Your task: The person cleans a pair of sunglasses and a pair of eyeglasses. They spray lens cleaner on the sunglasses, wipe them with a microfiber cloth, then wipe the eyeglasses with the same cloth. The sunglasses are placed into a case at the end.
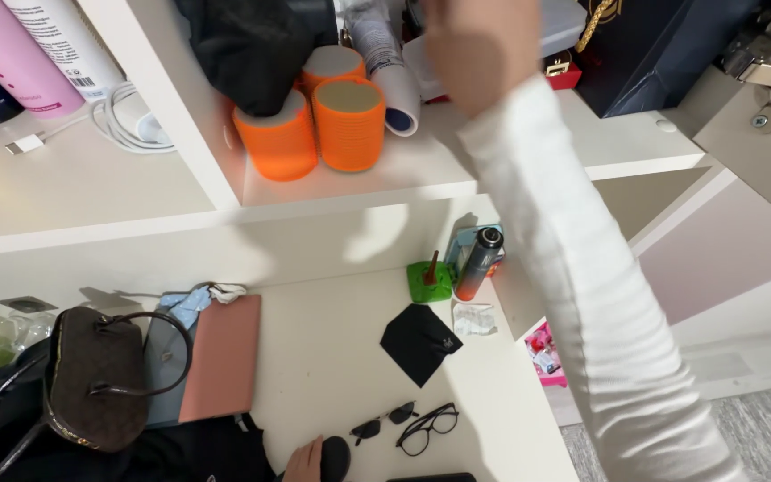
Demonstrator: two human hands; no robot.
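My right hand [482,46] reaches up to the white shelf [385,183]; its white sleeve [582,268] crosses the right side of the view. The hand is blurred and its fingers run off the top edge, close to a rolled white tube [387,67]. Three orange hair rollers [350,123] stand just left of it, below a black cloth [252,45]. Only a small part of my left hand [303,464] shows at the bottom edge, beside a rounded black object [335,457] on the white desk [332,357].
The desk holds a brown handbag [95,379], a pink notebook [223,357], a black cloth square [418,342], sunglasses [384,421], clear glasses [427,428], a green stand [428,281] and an orange spray can [477,263]. Bottles [24,54] and a white cable [122,120] sit upper left, a dark blue bag [662,45] upper right.
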